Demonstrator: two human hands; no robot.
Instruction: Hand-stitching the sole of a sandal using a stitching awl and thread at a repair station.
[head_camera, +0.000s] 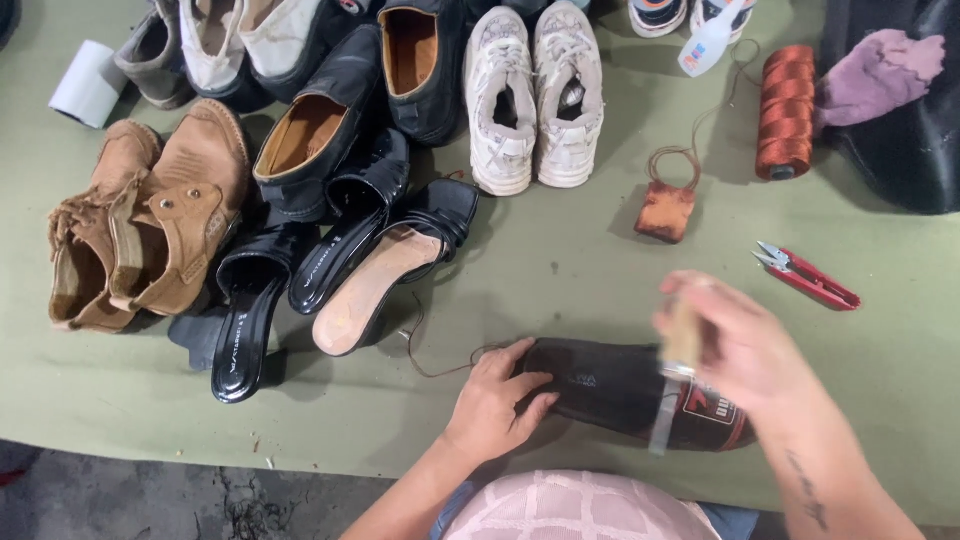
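Insole: black insole with a red and white print at its right end, flat on the mat near the front edge, just before the person.
Long axis: runs left to right across the view, tilted slightly down toward the right; the narrower end lies under the left hand, the printed end to the right.
Left hand: left hand pressed palm down on the insole's left end, fingers spread over its edge, holding it flat.
Right hand: right hand blurred above the insole's right part, closed around a pale wooden handle with a metal blade reaching down across the insole.
Surface: olive-green mat over a table; grey, dirty floor shows below its front edge.
Thread: brown thread loops beside the left hand.
Right side: red thread snips, an orange thread spool, a small orange block.
Left and back: tan boots, black heeled sandals, black loafers, white sneakers, a white roll.
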